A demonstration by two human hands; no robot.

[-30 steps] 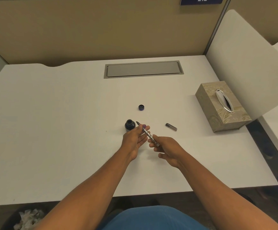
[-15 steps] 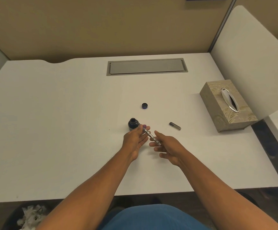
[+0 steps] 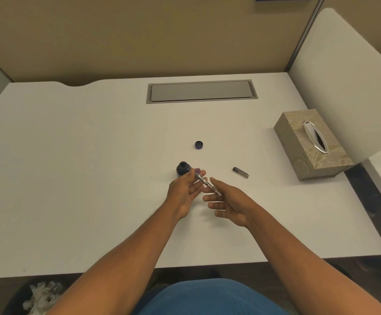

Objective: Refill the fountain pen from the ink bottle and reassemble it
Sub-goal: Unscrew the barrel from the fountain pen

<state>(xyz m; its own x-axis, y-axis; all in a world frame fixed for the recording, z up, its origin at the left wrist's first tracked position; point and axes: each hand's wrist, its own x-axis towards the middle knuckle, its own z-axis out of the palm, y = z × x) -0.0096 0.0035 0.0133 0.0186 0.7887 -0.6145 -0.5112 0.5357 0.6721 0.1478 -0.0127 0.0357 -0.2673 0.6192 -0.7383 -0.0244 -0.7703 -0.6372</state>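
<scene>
A white bench is being viewed from above, backed by a tan partition wall, with a white divider panel standing at its right edge. A grey cable-tray cover is lying flush in the bench near the wall.

The fountain pen, a thin metallic body with its barrel off, is being held aslant above the bench, its upper end pointing toward the ink bottle. The nib end is being pinched by the left hand between thumb and fingertips, just beside the bottle's mouth; whether the nib is touching the ink cannot be told. The right hand is being kept by the pen's rear end with fingers stretched out and relaxed, gripping nothing; whether it is touching the pen cannot be told.

The ink bottle is standing uncapped and upright. Its dark cap is lying apart, farther back on the bench. A dark pen barrel is lying to the right of the hands. A patterned tissue box is resting near the divider. Crumpled paper in a bin is showing below the bench's front edge.
</scene>
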